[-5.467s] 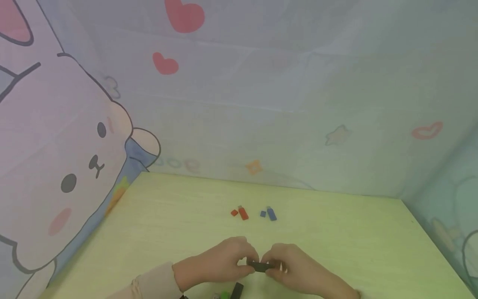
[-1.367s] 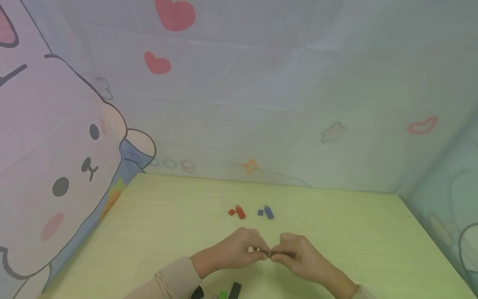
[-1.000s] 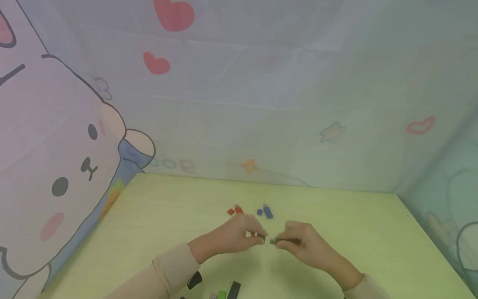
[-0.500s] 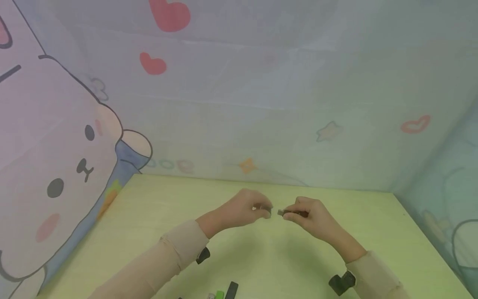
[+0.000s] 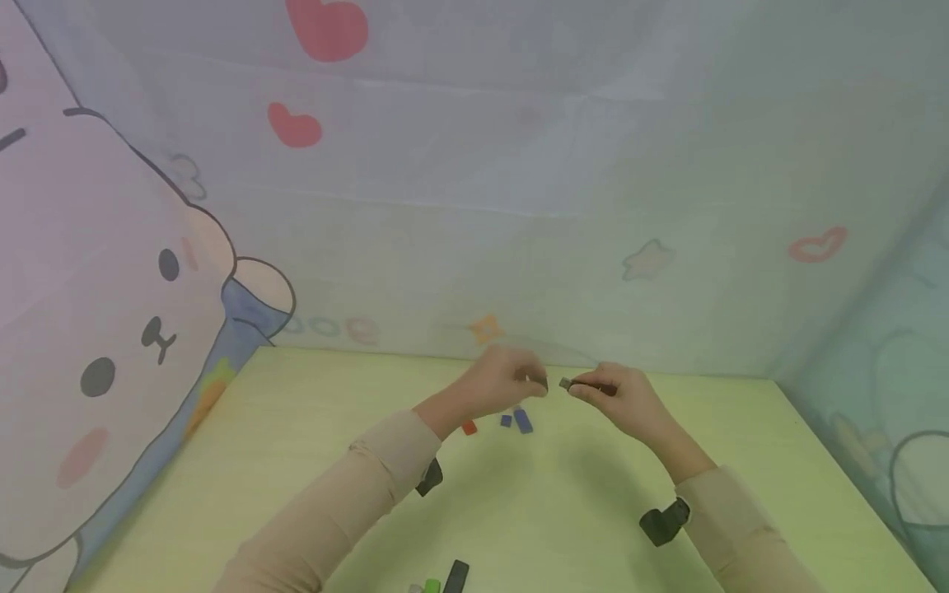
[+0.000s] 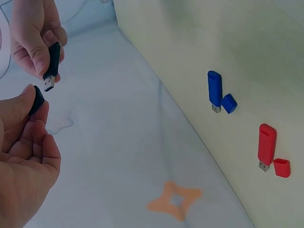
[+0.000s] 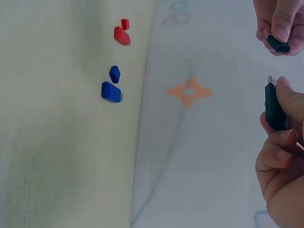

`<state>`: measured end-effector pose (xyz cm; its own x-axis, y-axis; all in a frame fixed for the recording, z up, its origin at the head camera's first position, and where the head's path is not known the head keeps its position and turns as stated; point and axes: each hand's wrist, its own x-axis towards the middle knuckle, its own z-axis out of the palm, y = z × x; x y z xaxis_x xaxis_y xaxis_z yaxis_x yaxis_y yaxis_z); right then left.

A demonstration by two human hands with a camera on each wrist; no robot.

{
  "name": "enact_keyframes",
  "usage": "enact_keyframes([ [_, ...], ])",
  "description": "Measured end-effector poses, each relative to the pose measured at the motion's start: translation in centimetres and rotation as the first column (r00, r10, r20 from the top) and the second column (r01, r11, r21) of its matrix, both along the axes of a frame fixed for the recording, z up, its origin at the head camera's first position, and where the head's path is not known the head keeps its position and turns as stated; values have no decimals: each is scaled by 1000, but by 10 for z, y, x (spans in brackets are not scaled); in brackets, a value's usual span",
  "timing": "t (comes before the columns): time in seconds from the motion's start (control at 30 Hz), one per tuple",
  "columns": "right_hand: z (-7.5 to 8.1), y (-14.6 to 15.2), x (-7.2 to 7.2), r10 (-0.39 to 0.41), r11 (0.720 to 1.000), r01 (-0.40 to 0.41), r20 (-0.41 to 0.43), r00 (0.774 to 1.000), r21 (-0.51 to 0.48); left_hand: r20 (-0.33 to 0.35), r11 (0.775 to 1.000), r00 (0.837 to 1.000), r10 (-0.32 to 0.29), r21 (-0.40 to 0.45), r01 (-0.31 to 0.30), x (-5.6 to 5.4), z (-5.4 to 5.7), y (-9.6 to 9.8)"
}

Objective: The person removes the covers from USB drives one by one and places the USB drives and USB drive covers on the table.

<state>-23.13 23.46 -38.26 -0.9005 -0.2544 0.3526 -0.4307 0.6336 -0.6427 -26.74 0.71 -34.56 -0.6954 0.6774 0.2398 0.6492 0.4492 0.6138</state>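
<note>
Raised over the far half of the table, my left hand [image 5: 497,383] pinches a small black cap [image 6: 36,100] between thumb and fingers. Facing it, my right hand [image 5: 623,399] grips a black USB stick [image 7: 275,107]. The stick's bare metal plug [image 6: 49,84] points toward the cap, and a short gap separates the two. In the right wrist view the cap's hollow end shows. On the table beyond lie a blue USB stick [image 6: 215,88] with its blue cap [image 6: 229,103] beside it, and a red USB stick [image 6: 267,144] with its red cap [image 6: 282,167]. My left hand partly hides the red pair in the head view.
At the near edge of the head view lie a long black piece [image 5: 455,576] and a green piece [image 5: 432,585], partly cut off. A printed cloth [image 5: 460,165] hangs behind the pale yellow-green table [image 5: 593,511].
Earlier both hands held the black USB stick together, low near the front. The cap has come off the plug, and both hands have risen and moved away from the body.
</note>
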Motion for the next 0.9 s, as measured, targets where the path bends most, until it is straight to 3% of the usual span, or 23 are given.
enact_keyframes([
  [0.17,-4,5,-13,-55,997,57,46,997,-48,25,998,998,61,11,-62,-10,-4,7],
  [0.47,-17,9,-26,-143,981,156,112,983,-118,51,991,992,113,66,-116,-29,-25,28],
  [0.7,-30,4,-32,-186,952,226,197,963,-209,57,986,990,129,103,-135,-35,-41,39],
  [0.9,-42,-1,-36,-200,917,274,260,945,-289,110,977,980,164,120,-176,-39,-56,42],
])
